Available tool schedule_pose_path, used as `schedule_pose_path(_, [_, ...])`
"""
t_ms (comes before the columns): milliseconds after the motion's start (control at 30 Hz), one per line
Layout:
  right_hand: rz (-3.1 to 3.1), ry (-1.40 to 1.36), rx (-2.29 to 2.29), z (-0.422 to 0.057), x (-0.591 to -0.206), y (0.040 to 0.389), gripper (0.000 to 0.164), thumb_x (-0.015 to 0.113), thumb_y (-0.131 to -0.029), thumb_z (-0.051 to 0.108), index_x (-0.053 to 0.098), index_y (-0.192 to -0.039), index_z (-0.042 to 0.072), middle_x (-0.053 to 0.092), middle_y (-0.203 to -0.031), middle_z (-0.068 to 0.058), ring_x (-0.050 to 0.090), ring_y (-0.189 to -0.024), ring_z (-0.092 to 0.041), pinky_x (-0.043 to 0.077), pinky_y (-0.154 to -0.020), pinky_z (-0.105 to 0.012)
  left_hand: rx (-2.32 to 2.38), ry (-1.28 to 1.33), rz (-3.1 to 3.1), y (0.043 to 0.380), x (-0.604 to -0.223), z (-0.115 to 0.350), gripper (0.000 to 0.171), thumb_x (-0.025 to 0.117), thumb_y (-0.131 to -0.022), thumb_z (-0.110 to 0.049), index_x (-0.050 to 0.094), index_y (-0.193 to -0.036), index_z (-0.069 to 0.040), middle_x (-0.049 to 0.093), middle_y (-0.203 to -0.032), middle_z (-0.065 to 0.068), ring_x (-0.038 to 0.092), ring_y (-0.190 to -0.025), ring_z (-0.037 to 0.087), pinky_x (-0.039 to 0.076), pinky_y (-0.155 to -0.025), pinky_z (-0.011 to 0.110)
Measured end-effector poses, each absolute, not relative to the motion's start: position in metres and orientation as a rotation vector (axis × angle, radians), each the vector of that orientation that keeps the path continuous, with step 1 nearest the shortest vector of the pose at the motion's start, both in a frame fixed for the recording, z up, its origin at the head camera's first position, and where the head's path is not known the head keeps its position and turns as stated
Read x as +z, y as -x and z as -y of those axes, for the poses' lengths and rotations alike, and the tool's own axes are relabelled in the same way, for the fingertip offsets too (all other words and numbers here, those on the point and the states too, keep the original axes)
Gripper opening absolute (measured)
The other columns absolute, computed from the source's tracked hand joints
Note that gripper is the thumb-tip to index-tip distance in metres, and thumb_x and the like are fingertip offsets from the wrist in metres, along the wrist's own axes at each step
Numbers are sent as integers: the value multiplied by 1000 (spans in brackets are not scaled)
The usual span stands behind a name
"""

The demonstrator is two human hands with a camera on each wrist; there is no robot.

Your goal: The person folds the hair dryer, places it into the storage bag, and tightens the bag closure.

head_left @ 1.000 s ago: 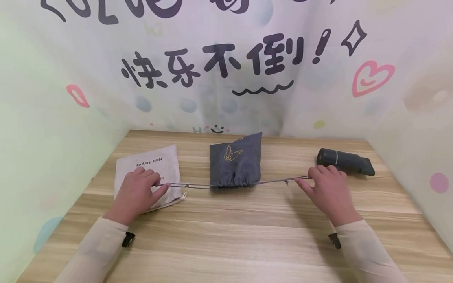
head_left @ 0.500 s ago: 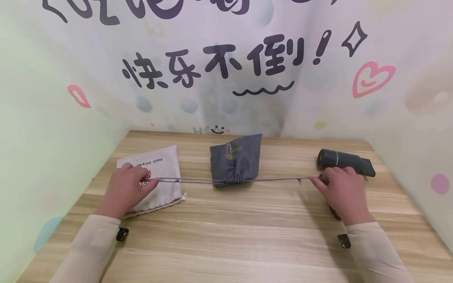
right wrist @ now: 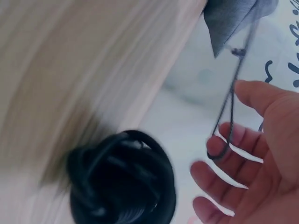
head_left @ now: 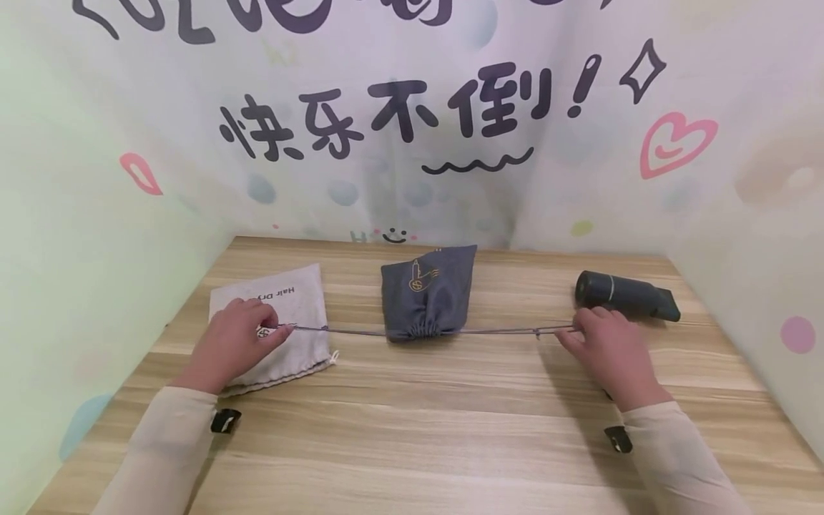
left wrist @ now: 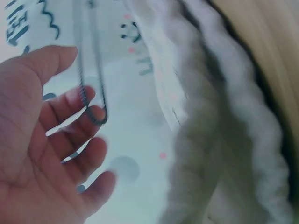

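Note:
A dark grey drawstring pouch with a gold emblem lies at the middle of the wooden table, its mouth gathered tight toward me. Its grey cord runs taut to both sides. My left hand holds the left loop over a white pouch; in the left wrist view the cord hooks round a curled finger. My right hand holds the right loop just in front of a dark hair dryer. In the right wrist view that cord hangs on a fingertip.
The white pouch, printed "Hair Dryer", lies flat at the left and fills much of the left wrist view. The hair dryer's round black end sits close below my right hand. Decorated walls enclose the table on three sides.
Both hands pulled outward on the cords and the pouch mouth gathered narrower. Over the last half second the right hand eased back a little toward the pouch.

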State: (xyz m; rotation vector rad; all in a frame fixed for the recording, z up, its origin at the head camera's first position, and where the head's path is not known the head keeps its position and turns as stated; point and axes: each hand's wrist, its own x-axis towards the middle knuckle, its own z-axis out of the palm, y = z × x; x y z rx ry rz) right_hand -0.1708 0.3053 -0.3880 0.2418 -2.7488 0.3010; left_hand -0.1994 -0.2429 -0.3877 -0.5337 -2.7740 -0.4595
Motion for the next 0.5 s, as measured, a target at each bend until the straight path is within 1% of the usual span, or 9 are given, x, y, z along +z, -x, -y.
schedule_pose_path(133, [2804,-270,403,-303,-386,172,18,73,-88,20,63,-84,7,56,-81,-8,50,-65,-22,44,-58,-43,-677,622,2803,196,-384,244,13,71,-90,-24,65,-83,-15,63,-93,3,58,-94,31,44,-84,46])
schedule_pose_path(233, [2799,-256,456,-304,-385,171,15,71,-90,19,64,-88,6,59,-87,-9,53,-71,-23,46,-63,-45,-704,650,2809,193,-380,244,11,70,-91,-22,65,-87,-14,63,-98,5,58,-99,33,44,-88,49])
schedule_pose_path(367, [2791,-223,502,-308,-385,172,15,68,-92,21,65,-89,6,59,-87,-10,52,-73,-23,44,-64,-42,-674,643,2859,192,-381,247,14,69,-92,-24,65,-92,-10,62,-104,10,57,-103,36,44,-89,51])
schedule_pose_path(500, [2830,-142,508,-314,-382,171,21,69,-92,25,65,-91,4,59,-87,-12,52,-73,-24,44,-63,-41,-633,578,2978,191,-389,252,25,68,-92,-26,66,-102,-4,60,-113,19,55,-108,42,43,-92,57])
